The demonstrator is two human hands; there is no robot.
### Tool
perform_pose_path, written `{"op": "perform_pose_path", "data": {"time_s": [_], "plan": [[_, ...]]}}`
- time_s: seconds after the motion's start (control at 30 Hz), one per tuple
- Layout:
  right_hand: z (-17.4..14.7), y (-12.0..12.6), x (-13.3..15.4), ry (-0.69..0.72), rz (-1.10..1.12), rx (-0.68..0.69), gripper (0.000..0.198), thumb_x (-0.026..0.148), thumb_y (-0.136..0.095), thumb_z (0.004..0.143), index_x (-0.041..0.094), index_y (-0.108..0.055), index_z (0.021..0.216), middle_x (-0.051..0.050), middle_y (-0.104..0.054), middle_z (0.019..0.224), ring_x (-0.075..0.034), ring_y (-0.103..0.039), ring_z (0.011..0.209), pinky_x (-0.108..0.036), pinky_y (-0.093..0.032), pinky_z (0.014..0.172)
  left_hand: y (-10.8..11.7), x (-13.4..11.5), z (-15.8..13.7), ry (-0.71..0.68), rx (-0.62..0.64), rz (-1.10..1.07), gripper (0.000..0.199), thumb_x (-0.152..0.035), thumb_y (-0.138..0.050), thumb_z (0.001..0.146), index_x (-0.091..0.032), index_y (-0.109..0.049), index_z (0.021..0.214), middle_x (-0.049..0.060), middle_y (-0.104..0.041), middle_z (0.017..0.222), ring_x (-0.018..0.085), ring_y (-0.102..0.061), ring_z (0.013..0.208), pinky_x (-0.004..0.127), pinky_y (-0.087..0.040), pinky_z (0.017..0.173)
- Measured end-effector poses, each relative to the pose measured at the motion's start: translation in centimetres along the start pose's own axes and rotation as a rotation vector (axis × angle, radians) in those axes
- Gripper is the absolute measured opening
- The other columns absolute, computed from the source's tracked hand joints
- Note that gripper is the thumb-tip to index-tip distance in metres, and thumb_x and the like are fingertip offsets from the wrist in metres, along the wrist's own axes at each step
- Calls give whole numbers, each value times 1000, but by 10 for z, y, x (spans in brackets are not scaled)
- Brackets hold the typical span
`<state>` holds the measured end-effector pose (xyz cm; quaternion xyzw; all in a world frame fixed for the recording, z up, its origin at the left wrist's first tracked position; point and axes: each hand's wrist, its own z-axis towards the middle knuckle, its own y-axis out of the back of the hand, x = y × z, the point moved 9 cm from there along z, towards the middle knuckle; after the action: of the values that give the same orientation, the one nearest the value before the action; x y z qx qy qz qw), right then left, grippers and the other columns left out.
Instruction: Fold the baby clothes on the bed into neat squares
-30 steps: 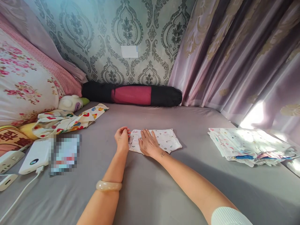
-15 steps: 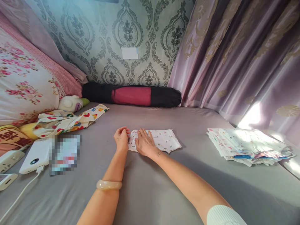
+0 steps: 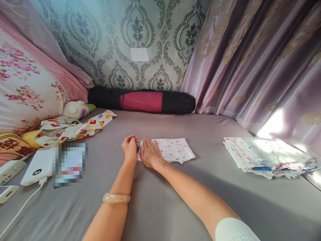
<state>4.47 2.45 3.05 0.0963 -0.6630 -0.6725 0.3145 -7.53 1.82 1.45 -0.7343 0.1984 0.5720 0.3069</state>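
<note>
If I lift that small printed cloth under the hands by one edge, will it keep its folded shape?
Probably not. The printed cloth lies thin and flat on the grey bed sheet, so it likely droops and unfolds. It looks light. The right hand presses it flat while the left hand pinches its edge.

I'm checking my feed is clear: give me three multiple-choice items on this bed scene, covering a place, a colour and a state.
1. Where is the stack of folded cloths?
A. right side of the bed
B. against the wall
C. beside the power bank

2. What colour is the middle of the rolled bag?
A. green
B. red
C. yellow

3. How is the right hand?
A. raised in the air
B. flat on the small printed cloth
C. gripping a cable

Answers: 1 A, it lies near the curtain; 2 B, red between black ends; 3 B, its palm presses the cloth's left part.
</note>
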Motion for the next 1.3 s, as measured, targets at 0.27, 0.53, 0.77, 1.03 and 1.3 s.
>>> {"op": "perform_pose_path", "data": {"time_s": [0.27, 0.53, 0.77, 1.03, 1.3], "plan": [[-5, 14, -12, 8, 59, -65, 56, 35, -24, 100, 7, -34, 147, -14, -29, 156, -25, -23, 145, -47, -16, 118, -10, -3, -4, -112, 88, 70, 18, -23, -53, 69, -18, -61, 83, 3, -66, 78, 13, -60, 63, 26, -48, 63], [-34, 41, -72, -61, -24, -91, 55, 31, -24, 100, 6, -35, 147, -15, -29, 156, -26, -21, 145, -51, -14, 117, -69, -11, -50, -663, 535, 667, 29, -20, -47, 81, -21, -65, 104, 11, -72, 101, 24, -67, 95, 37, -51, 85], [-46, 36, -106, -129, -45, -51, 55, 32, -24, 100, 7, -35, 148, -13, -30, 155, -25, -22, 145, -49, -16, 117, -95, 21, -88, -879, 781, 1158, 40, -26, -38, 94, -17, -54, 129, 16, -55, 139, 29, -44, 135, 52, -30, 112], [-49, 33, -105, -104, -71, -122, 54, 33, -23, 101, 8, -38, 146, -13, -37, 152, -24, -24, 144, -47, -15, 117, -97, 38, -87, -933, 788, 1294, 44, -35, -31, 98, -20, -50, 134, 14, -49, 145, 29, -39, 138, 51, -24, 113], [-55, 39, -109, -151, -50, -106, 54, 35, -23, 102, 11, -38, 147, -13, -33, 154, -24, -23, 145, -47, -17, 117, -95, 23, -92, -926, 782, 1267, 43, -36, -31, 98, -18, -52, 132, 16, -52, 142, 30, -42, 136, 53, -28, 112]]}}
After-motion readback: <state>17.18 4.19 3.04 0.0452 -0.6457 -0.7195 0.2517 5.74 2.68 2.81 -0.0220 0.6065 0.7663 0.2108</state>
